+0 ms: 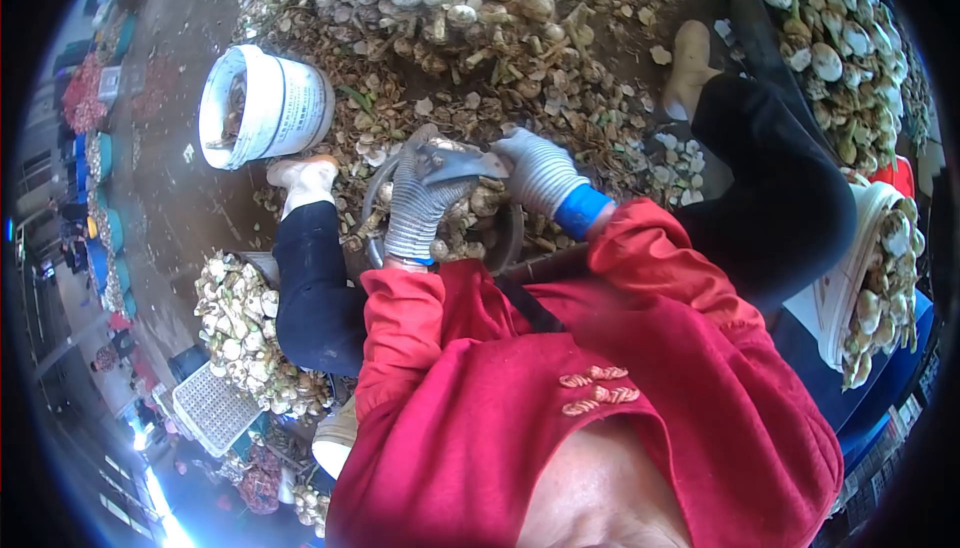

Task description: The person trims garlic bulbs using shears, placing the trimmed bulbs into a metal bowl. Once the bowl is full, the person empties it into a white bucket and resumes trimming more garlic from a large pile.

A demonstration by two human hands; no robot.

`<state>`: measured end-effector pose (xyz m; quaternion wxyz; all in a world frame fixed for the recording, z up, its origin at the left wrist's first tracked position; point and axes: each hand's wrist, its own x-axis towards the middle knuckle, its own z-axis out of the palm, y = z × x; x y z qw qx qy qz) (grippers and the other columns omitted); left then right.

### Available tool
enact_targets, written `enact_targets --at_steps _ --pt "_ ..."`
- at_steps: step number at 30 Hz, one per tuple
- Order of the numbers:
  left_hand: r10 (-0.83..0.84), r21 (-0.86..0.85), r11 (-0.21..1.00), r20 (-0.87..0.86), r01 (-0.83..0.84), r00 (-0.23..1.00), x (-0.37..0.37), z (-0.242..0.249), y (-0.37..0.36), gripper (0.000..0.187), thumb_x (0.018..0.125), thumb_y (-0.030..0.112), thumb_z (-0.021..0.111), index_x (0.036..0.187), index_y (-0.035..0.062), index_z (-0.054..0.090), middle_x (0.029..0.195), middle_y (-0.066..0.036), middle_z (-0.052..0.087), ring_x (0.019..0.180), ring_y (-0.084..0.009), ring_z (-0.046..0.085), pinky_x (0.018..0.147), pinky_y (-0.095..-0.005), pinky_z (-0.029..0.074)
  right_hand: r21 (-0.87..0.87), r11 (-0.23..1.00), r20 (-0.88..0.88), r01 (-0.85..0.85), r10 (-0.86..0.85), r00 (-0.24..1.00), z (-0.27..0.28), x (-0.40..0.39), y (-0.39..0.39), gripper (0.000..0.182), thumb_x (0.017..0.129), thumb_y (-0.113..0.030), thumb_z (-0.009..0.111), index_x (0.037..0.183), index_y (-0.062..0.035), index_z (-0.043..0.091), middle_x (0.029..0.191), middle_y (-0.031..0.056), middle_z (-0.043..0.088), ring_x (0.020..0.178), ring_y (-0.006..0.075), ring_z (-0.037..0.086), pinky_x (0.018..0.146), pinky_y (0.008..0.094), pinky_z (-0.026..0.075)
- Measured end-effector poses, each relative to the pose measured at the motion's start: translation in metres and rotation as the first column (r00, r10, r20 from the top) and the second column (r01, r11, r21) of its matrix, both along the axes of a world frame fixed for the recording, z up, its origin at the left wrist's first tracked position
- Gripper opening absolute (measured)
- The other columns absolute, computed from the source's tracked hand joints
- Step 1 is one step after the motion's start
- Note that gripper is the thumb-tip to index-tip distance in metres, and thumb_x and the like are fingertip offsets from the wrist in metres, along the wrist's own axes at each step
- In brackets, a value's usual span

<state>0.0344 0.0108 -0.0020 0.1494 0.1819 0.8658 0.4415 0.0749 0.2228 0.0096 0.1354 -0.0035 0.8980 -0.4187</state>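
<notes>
Both my hands wear grey-striped work gloves. My right hand (540, 173), with a blue cuff at the wrist, is closed around the end of a broad grey metal blade (452, 165). The blade points left, to the fingers of my left hand (425, 203). That hand is curled at the blade; whatever lies inside its fingers is hidden, perhaps a bulb or stalk. Below the hands a round grey basin (513, 238) holds several garlic bulbs (462, 238) between my legs.
A big heap of garlic with stalks (440, 8) lies ahead, with dry skins and trimmings around it. Left of it stands a white bucket (285, 108). More garlic is piled at left (235, 318) and right (850, 58). A white plastic crate (215, 408) sits lower left.
</notes>
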Motion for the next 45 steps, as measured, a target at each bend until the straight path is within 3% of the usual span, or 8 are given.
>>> enact_targets --at_steps 13,15,17,19,22,27,40,45 --pt "0.304 0.238 0.913 0.146 -0.331 0.942 0.05 0.069 0.046 0.056 0.063 0.01 0.082 0.111 0.0049 0.052 0.097 -0.01 0.059 0.091 -0.0207 0.058 0.087 -0.0308 0.048 -0.151 0.988 0.317 -0.031 0.078 0.945 -0.036 -0.003 0.019 0.029 0.083 -0.019 0.057 0.11 -0.0122 0.064 0.088 0.0208 0.064 0.084 0.0345 0.063 0.071 0.0425 0.051" --pt "0.276 0.397 0.88 0.025 -0.263 0.961 0.057 0.089 0.047 0.063 0.058 0.013 0.085 0.11 0.0048 0.052 0.104 -0.009 0.058 0.095 -0.0196 0.056 0.088 -0.0298 0.048 -0.015 0.979 0.596 0.205 -0.156 0.787 -0.095 -0.006 0.066 0.023 0.083 -0.015 0.055 0.1 -0.0046 0.066 0.087 0.0191 0.066 0.083 0.0313 0.064 0.073 0.0379 0.051" --pt "0.346 0.478 0.817 0.043 -0.324 0.937 0.05 0.076 0.024 0.061 0.064 0.01 0.083 0.116 0.0046 0.051 0.111 -0.008 0.055 0.097 -0.0168 0.056 0.084 -0.0271 0.049 0.602 0.775 0.015 -0.192 0.229 0.973 -0.196 -0.017 0.076 0.02 0.084 -0.009 0.051 0.095 0.0008 0.064 0.086 0.0157 0.066 0.08 0.0262 0.064 0.072 0.0346 0.05" --pt "0.391 0.598 0.623 0.32 -0.504 0.863 0.048 0.071 0.02 0.06 0.068 0.007 0.081 0.119 0.0048 0.05 0.112 -0.007 0.055 0.098 -0.0156 0.055 0.083 -0.0266 0.049 -0.212 0.857 0.235 0.47 -0.422 0.875 -0.06 -0.015 0.036 0.012 0.076 -0.009 0.062 0.087 -0.0063 0.064 0.079 0.0118 0.064 0.074 0.0223 0.062 0.069 0.0336 0.049" --pt "0.49 0.581 0.343 0.56 -0.738 0.668 0.044 0.054 0.009 0.055 0.074 0.013 0.077 0.121 0.0055 0.048 0.107 -0.006 0.055 0.095 -0.0175 0.056 0.081 -0.0314 0.051 -0.479 0.832 -0.116 0.281 -0.378 0.919 -0.023 0.007 0.001 0.016 0.074 -0.016 0.064 0.086 -0.0055 0.064 0.077 0.0186 0.06 0.075 0.0365 0.06 0.067 0.0388 0.048" --pt "0.086 0.549 -0.062 0.835 -0.833 0.544 0.041 0.045 0.019 0.05 0.075 0.026 0.074 0.114 0.0037 0.051 0.112 -0.013 0.057 0.102 -0.0267 0.056 0.089 -0.0463 0.048 -0.253 0.967 -0.121 0.005 -0.036 0.992 -0.006 0.021 -0.012 0.039 0.07 -0.014 0.066 0.109 -0.009 0.062 0.099 0.0161 0.058 0.093 0.0351 0.057 0.081 0.0396 0.048" --pt "-0.059 0.673 -0.092 0.732 -0.734 0.679 0.051 0.077 0.028 0.043 0.072 0.016 0.075 0.107 0.0012 0.053 0.102 -0.013 0.06 0.099 -0.0279 0.058 0.094 -0.0456 0.048 -0.208 0.874 0.477 0.439 -0.301 0.826 -0.112 0.009 0.022 0.018 0.072 -0.007 0.061 0.09 -0.0058 0.065 0.077 0.0108 0.064 0.07 0.0254 0.06 0.066 0.034 0.048" --pt "0.576 0.221 0.652 0.478 -0.726 0.663 0.053 0.042 -0.028 0.044 0.077 0.007 0.068 0.117 0.0008 0.048 0.097 -0.007 0.055 0.089 -0.0186 0.057 0.085 -0.0332 0.05 -0.418 0.641 0.517 0.644 -0.414 0.749 -0.09 -0.007 0.02 0.023 0.068 -0.004 0.065 0.091 -0.0036 0.064 0.075 0.007 0.064 0.067 0.0179 0.059 0.063 0.0317 0.049"
